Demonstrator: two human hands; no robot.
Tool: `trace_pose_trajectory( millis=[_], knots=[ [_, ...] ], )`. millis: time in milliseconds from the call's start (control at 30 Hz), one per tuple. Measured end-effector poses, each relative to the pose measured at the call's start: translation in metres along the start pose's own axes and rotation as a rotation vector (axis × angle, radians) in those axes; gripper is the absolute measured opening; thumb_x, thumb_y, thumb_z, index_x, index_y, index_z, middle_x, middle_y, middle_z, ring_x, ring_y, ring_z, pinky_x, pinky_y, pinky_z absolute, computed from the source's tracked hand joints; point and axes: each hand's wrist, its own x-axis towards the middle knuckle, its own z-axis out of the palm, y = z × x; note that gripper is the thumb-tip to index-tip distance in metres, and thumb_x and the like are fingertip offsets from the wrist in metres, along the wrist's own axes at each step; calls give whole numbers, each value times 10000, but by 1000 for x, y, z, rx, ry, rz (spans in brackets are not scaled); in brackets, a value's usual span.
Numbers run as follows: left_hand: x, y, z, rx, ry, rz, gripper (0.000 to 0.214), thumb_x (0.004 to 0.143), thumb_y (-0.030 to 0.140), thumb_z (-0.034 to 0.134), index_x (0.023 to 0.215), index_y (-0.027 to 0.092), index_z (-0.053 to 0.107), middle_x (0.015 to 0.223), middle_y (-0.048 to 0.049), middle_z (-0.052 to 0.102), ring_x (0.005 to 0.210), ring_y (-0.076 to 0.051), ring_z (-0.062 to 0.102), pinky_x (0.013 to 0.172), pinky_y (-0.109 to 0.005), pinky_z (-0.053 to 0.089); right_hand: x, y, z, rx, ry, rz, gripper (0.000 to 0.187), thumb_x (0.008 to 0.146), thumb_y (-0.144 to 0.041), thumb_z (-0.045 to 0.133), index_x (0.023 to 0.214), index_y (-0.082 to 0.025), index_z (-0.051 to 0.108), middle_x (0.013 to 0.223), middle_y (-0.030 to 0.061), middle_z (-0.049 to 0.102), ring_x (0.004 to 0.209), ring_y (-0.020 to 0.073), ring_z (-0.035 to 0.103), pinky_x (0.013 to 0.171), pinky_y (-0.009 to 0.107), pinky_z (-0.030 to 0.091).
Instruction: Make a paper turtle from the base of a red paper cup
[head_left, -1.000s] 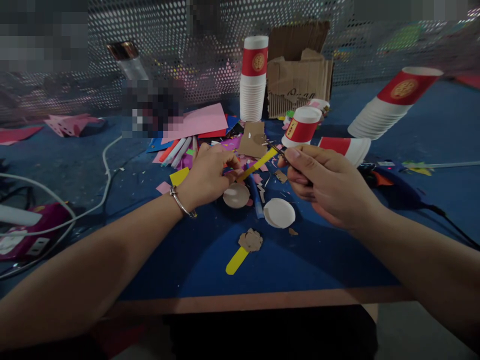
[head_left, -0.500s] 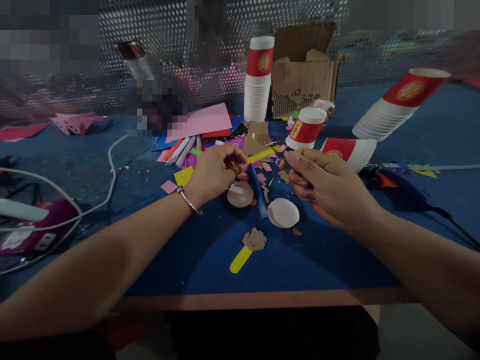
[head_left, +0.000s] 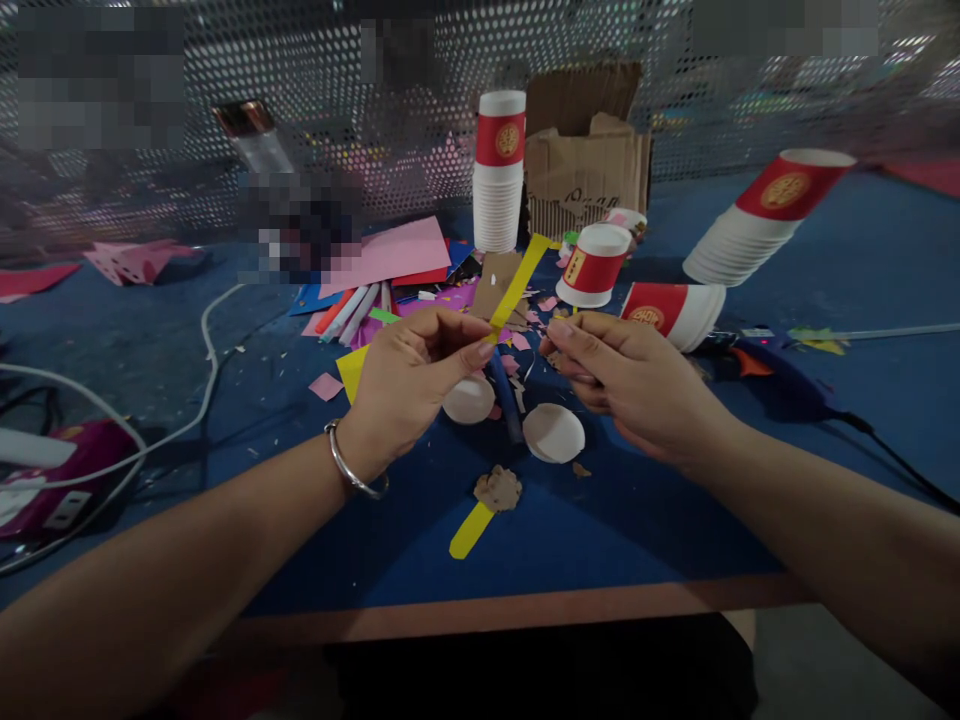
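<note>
My left hand (head_left: 416, 375) pinches a narrow yellow paper strip (head_left: 519, 285) between thumb and fingertips; the strip slants up and away to the right. Close to its right, my right hand (head_left: 619, 370) is closed, thumb against curled fingers; whatever it grips is hidden. Below the hands lie two white paper discs, a left one (head_left: 469, 400) and a right one (head_left: 553, 433), with a blue stick-like piece (head_left: 506, 395) between them. Nearer the table edge rests a scalloped brown cardboard piece (head_left: 498, 490) with a yellow strip (head_left: 471, 531) sticking out from under it.
Behind stand stacked paper cups (head_left: 499, 170), a cardboard box (head_left: 589, 170) and an upside-down cup (head_left: 595, 265). Another cup stack (head_left: 769, 215) leans at right, near a blue glue gun (head_left: 787, 380). Markers (head_left: 352, 312), coloured paper (head_left: 397, 255) and scraps lie left of centre. A white cable (head_left: 210, 350) crosses the left.
The yellow strip has swung from nearly level to steeply raised in my left hand. The dark thin tip by my right fingers no longer shows clearly. The whole view has shifted slightly.
</note>
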Motion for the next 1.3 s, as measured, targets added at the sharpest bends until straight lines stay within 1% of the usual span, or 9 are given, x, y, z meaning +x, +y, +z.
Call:
trace_pose_trajectory(
  millis=[133,267,433,567,667,867,1000,1133,1300],
  knots=[
    [-5,4,2,-13,-125,-1,318,777,269,977,1002,197,763,1031,-33,791,958,-164,727,875,-280,605,-1,-1,0,-1,-8,-22,615,760,-730,931,889,-178,692,676,-63,435,517,49,298,438,246,155],
    [-10,8,5,29,-129,7,422,791,204,948,1095,250,659,1096,-10,705,1029,-170,697,827,-252,611,-2,-2,2,-25,-34,-32,641,749,-746,926,840,-187,628,659,-79,411,505,43,285,432,241,152],
    [-14,10,7,50,-136,25,458,818,248,956,1133,290,627,1176,-11,656,972,-156,685,796,-252,623,-4,-4,2,-56,-69,-40,632,772,-769,894,837,-200,628,644,-77,382,498,52,271,431,265,135],
    [-16,9,8,56,-156,16,407,860,227,898,1143,275,609,1169,-23,666,937,-145,688,779,-244,622,-5,-3,3,-52,-63,-50,645,761,-771,901,776,-219,567,643,-72,371,509,58,272,433,265,142],
    [-16,10,9,51,-178,2,380,867,199,866,1125,269,595,1148,-14,674,874,-124,682,749,-233,611,-5,-2,2,-62,-56,-51,666,744,-805,891,794,-208,598,638,-76,366,514,59,268,435,257,145],
    [-16,12,8,34,-206,-93,349,874,222,847,1067,263,559,966,12,697,801,-133,697,703,-248,603,-6,-1,1,-84,-64,-50,656,783,-810,860,815,-200,618,638,-74,378,503,57,274,433,266,149],
    [-15,11,7,45,-162,-108,354,840,209,877,1041,240,587,845,34,681,764,-127,698,667,-224,587,-6,-1,1,-56,-70,-27,659,792,-812,852,848,-192,638,628,-90,347,480,45,247,430,260,124],
    [-12,9,7,-50,-98,-131,367,769,196,924,1047,202,686,854,14,735,812,-133,715,700,-213,598,-6,-1,1,-82,-30,-40,698,766,-841,850,872,-177,665,645,-81,374,491,46,277,430,251,143],
    [-7,8,2,-38,-8,-106,199,822,243,897,986,178,805,857,-7,775,744,-110,690,673,-204,562,-4,1,-1,-135,-42,-77,728,762,-872,826,886,-173,665,637,-79,371,515,56,273,445,252,152]
  ],
)
